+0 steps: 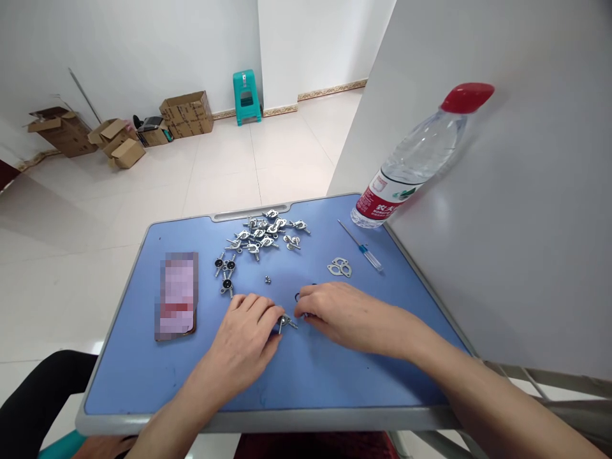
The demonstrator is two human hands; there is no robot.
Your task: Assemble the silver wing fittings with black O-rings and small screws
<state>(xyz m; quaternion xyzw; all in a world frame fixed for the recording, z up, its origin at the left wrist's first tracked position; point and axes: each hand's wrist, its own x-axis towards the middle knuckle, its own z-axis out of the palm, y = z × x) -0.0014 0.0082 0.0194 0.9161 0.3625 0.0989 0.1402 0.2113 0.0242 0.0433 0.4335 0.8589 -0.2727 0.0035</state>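
Observation:
Close to the front middle of the blue table, my left hand (252, 331) is closed on a small metal fitting (285, 320) with a pin-like stem, held at the tabletop. Just to its right, my right hand (329, 312) has its fingers pinched together, and what lies between the fingertips is hidden. A black ring (297, 297) shows beside those fingers, partly covered. Beyond my hands lies a pile of several similar metal fittings (261, 234). Three fittings with black discs (227, 284) sit left of it. Tiny metal pieces (268, 280) lie between pile and hands.
Flat metal plates (339, 268) and a screwdriver (363, 248) with a clear-blue handle lie on the right. A water bottle (406, 169) stands by the grey panel. A phone (176, 296) lies left on the table (143, 376). Boxes (186, 115) and a teal stool (246, 95) stand behind.

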